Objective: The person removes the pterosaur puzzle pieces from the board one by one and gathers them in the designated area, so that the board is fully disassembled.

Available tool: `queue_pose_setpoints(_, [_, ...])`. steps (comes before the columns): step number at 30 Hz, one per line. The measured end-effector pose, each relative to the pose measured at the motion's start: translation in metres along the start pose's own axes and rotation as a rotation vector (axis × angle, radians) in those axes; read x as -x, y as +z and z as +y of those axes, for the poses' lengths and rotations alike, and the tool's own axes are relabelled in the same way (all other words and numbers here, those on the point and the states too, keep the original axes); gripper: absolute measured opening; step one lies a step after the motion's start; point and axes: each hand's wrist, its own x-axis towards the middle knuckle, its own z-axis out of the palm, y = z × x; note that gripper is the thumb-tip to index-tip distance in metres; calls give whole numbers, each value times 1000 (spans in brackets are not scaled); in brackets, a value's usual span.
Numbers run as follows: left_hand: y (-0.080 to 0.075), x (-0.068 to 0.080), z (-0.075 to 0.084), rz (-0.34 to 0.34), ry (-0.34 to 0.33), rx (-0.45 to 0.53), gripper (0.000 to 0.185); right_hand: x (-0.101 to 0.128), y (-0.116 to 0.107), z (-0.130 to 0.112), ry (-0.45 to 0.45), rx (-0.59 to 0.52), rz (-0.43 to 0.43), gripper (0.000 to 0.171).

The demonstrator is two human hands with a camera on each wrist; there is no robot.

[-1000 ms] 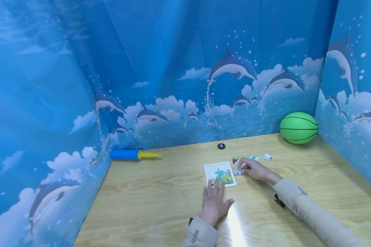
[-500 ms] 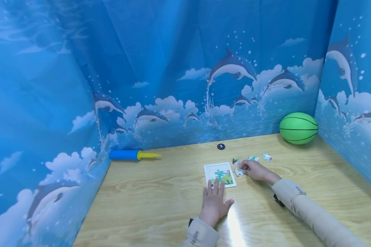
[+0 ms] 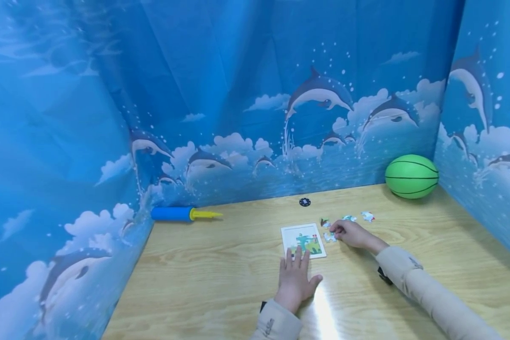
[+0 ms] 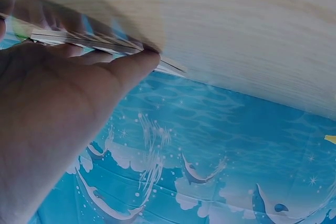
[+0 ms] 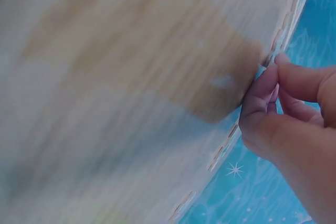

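A small white puzzle board (image 3: 303,239) with a green picture lies on the wooden table (image 3: 221,274). My left hand (image 3: 296,264) lies flat, with its straight fingertips resting on the board's near edge (image 4: 105,48). Just right of the board, my right hand (image 3: 339,231) has curled fingers (image 5: 262,90) that pinch a loose puzzle piece (image 3: 329,237) lying on the table. Three more loose pieces (image 3: 348,218) are scattered just beyond that hand.
A green ball (image 3: 411,176) sits in the far right corner. A blue and yellow pump (image 3: 182,214) lies at the far left, and a black disc (image 3: 304,202) lies behind the board. Blue dolphin-print walls (image 3: 323,94) enclose the table on three sides.
My right hand has nudged the puzzle piece slightly to the right, away from the board's edge. The left hand has stayed on the board.
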Motion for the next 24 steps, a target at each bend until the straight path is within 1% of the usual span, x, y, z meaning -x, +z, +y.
queue_pose_setpoints(4, [2, 1, 0, 4, 4, -1, 71, 2, 0, -1, -2, -23, 14, 19])
queue_pose_setpoints(9, [3, 1, 0, 6, 5, -10, 71, 1, 4, -9, -44, -67, 15, 19])
queue_pose_setpoints(13, [2, 1, -1, 4, 5, -4, 70, -3, 13, -20, -69, -72, -3, 19])
queue_pose_setpoints(20, [-2, 0, 1, 2, 12, -6, 70, -10, 27, -36, -135, -62, -72, 19])
queue_pose_setpoints(24, [-1, -1, 0, -5, 10, -22, 70, -14, 33, -43, -143, -51, -98, 21])
